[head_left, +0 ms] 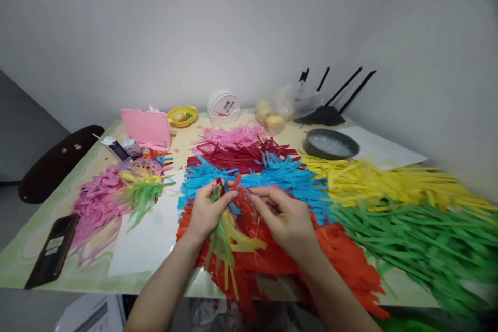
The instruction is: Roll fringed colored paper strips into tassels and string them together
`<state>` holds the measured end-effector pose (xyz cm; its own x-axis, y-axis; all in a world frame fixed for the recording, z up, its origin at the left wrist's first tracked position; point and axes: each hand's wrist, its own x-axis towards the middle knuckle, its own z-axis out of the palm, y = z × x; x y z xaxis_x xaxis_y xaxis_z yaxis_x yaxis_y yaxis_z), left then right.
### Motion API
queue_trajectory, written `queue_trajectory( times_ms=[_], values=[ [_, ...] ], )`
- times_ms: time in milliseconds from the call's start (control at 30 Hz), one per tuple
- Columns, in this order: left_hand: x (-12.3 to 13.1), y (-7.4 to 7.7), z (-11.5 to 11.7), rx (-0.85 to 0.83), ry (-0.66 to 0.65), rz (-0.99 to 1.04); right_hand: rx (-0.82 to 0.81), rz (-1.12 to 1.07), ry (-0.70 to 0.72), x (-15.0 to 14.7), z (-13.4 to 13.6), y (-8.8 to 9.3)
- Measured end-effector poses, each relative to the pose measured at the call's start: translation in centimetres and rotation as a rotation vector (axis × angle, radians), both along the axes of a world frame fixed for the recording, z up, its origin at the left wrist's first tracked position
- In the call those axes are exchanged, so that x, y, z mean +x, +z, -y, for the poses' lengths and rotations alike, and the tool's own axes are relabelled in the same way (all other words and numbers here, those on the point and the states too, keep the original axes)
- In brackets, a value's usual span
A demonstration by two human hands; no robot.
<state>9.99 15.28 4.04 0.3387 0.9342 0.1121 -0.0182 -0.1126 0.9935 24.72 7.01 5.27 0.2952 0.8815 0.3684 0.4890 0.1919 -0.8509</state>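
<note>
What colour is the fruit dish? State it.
The dish is yellow, best seen in the head view.

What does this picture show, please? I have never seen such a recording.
There is no machine: these are a person's bare hands, seen by one camera worn on the head, looking forward and down. The left hand holds a bunch of mostly yellow and green strips. The right hand is close beside it; whether its fingers pinch anything is unclear. On the table lie heaps of strips: pink, dark red, blue, orange-red, yellow and green. A smartphone lies near the left corner; a dark bowl sits behind the yellow heap.
</note>
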Motion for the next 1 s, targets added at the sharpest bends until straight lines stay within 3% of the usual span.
queue_trajectory(
  times_ms=[567, 700, 900, 1000],
  values=[
    [-0.2, -0.1, -0.1, 0.15, -0.024, -0.06, -0.049, -0.019, 0.043, 0.2, 0.0, 0.2],
    [-0.2, 0.0, -0.1, 0.327, -0.059, -0.118, -0.087, -0.058, 0.07, 0.3, -0.3, 0.3],
    [-0.5, 0.0, -0.2, 0.685, -0.117, -0.28, -0.21, -0.51, 0.319, 1.0, -1.5, 0.3],
    [-0.4, 0.1, -0.3, 0.746, -0.081, -0.327, -0.226, -0.547, 0.374, 1.4, -1.6, 0.3]
  ],
)
